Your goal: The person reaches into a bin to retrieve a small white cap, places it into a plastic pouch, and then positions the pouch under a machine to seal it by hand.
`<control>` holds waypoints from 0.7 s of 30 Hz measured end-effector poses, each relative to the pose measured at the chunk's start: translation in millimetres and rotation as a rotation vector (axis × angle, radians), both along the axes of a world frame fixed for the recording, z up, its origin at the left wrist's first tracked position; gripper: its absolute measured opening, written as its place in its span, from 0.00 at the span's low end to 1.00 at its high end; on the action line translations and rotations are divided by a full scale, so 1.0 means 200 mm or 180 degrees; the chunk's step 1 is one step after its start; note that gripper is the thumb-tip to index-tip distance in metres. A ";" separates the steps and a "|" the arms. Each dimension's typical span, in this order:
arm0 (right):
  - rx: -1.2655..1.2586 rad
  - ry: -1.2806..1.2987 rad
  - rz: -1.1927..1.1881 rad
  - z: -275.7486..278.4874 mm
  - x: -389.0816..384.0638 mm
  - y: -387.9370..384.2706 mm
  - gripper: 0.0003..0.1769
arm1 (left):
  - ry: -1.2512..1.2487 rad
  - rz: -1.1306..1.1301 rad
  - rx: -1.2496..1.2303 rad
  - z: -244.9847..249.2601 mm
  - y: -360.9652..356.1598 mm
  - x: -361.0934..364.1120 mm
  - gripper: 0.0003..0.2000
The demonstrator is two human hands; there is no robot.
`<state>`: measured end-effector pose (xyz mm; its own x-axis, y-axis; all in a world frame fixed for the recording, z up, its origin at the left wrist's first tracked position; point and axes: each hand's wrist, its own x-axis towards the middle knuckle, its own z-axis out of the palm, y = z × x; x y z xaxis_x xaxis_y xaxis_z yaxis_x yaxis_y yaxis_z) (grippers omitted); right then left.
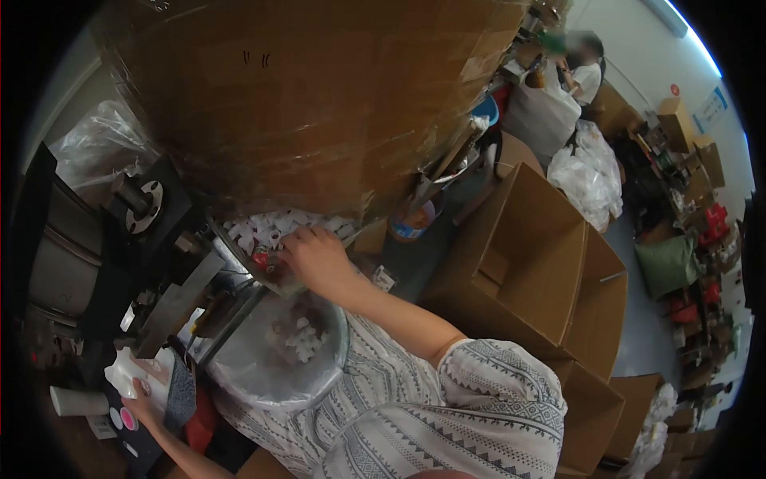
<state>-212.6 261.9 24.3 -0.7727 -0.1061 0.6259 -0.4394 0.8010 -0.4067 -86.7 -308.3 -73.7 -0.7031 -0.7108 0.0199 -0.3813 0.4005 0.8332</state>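
Note:
My right hand [317,257] reaches into a tray of small white plastic pieces [263,227]. Its fingers are bent down and pinched together, and the fingertips are partly hidden, so what they hold cannot be made out. Beside those fingertips lies a small red piece [261,259]. At the lower left, my left hand [141,405] is by a white machine cover [142,374], fingers apart and touching its edge. Close to it are a pink round button [128,418] and a white one. Below the tray, a clear plastic bag lines a round bin [267,371] with white pieces [305,342] inside.
A dark metal press [152,211] stands at left, with a white cup [76,401] below. A large film-wrapped carton [319,96] rises in front. Open cardboard boxes [523,263] stand on the right. Another person [586,80] works farther back near white bags [586,176].

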 end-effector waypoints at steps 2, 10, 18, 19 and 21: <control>0.0502 -0.0947 0.0184 -0.04 -0.04 0.01 0.11 | -0.0351 0.0171 -0.0584 0.00 -0.06 -0.03 0.24; 0.0967 -0.0985 0.0333 -0.07 -0.09 0.00 0.11 | -0.1411 0.0738 -0.4038 0.35 0.39 -0.12 0.26; 0.1397 -0.1381 0.0034 0.04 -0.09 -0.01 0.08 | -0.2491 -0.0026 -0.3784 0.32 0.82 -0.25 0.29; 0.1370 -0.1345 0.0098 0.02 -0.09 0.00 0.08 | -0.2514 -0.0035 -0.3786 0.30 0.81 -0.24 0.29; 0.1342 -0.1303 0.0186 0.01 -0.09 -0.01 0.08 | -0.2371 -0.0019 -0.3842 0.26 0.76 -0.24 0.28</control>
<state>-230.6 260.3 26.8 -0.9279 -0.3305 0.1727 -0.3620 0.9095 -0.2042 -133.7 -157.0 -20.8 -0.8213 -0.5210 0.2326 -0.5686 0.7139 -0.4087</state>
